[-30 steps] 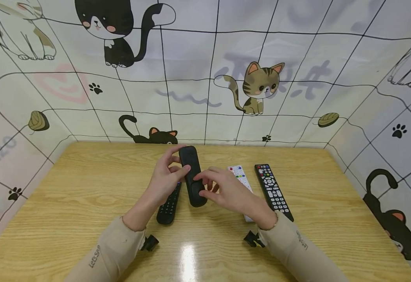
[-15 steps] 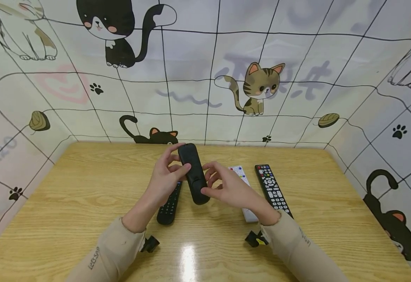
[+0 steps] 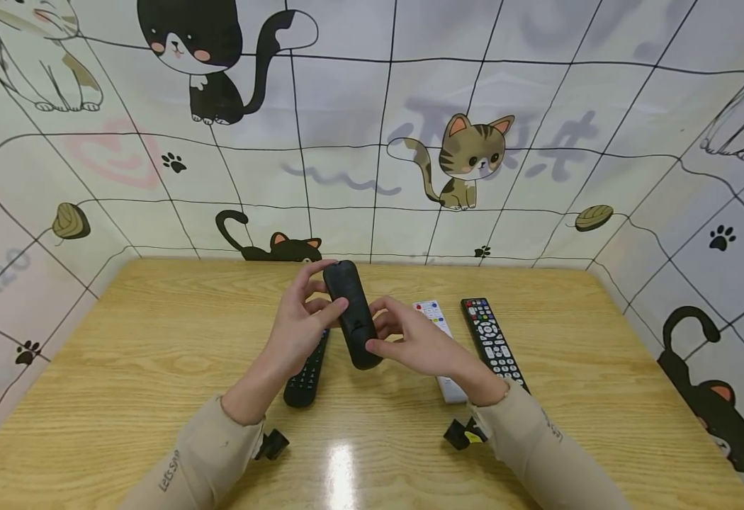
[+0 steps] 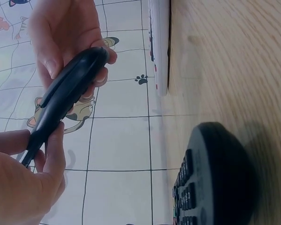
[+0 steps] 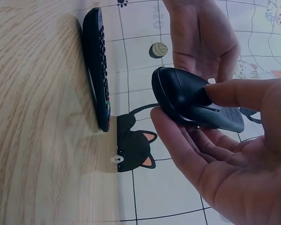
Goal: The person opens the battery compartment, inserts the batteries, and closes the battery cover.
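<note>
A black remote control (image 3: 351, 304) is held above the table, tilted, its back with the battery cover turned up toward the head view. My left hand (image 3: 298, 312) pinches its upper part, thumb on the back. Around the lower end my right hand (image 3: 416, 340) has its thumb on the battery cover and its fingers at the far side. In the right wrist view that right thumb presses the cover (image 5: 182, 89) while the fingers support the remote from beneath. Seen from the left wrist, the remote (image 4: 68, 89) spans between both hands.
Another black remote (image 3: 303, 379) lies on the wooden table (image 3: 155, 340), partly behind my left hand. To the right are a white remote (image 3: 434, 312), partly covered by my right hand, and a black one with coloured buttons (image 3: 493, 340). A cat-print backdrop (image 3: 340, 156) encloses the table.
My right index finger has left the remote's back, and the right fingers now sit along its side. The remote's lower end has swung slightly right; the left hand keeps its grip.
</note>
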`<state>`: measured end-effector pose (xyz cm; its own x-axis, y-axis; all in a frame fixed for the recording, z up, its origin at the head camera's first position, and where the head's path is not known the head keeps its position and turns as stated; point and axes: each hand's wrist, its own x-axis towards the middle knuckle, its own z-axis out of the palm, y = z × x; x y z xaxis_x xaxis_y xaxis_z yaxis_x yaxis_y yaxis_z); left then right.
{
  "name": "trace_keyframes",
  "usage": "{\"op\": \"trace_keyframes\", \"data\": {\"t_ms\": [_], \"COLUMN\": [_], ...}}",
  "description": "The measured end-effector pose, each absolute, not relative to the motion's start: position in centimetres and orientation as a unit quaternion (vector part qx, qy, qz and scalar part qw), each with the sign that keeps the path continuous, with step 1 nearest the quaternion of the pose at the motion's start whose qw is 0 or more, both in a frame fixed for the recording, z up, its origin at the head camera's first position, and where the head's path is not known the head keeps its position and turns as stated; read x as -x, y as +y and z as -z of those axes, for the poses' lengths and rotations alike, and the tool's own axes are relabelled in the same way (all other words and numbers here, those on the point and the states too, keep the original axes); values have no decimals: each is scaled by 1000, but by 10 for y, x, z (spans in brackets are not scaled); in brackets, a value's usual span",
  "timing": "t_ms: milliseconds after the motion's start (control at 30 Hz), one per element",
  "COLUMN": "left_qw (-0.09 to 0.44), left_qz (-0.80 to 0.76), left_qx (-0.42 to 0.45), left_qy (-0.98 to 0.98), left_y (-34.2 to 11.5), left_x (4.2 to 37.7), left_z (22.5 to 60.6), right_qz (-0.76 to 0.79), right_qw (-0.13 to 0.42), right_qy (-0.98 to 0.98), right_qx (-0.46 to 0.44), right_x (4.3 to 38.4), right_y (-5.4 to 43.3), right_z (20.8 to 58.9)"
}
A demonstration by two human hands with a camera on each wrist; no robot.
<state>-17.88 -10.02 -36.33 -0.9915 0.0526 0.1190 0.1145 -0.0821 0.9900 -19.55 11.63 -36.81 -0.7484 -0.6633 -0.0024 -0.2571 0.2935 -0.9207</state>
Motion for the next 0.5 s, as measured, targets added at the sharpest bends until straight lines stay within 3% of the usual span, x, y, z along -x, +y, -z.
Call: {"op": "trace_keyframes", "data": {"t_ms": [500], "left_qw": [31], "left_qz": [729], "left_qx": [76], "left_qy": [-679], "left_y": [-100], "left_x": [177], "left_z": [362], "right_qz": [501], "right_qw": [172], "right_qy": [796], "right_qx": [293], "right_x": [193], "right_y": [116], "right_z": [368]}}
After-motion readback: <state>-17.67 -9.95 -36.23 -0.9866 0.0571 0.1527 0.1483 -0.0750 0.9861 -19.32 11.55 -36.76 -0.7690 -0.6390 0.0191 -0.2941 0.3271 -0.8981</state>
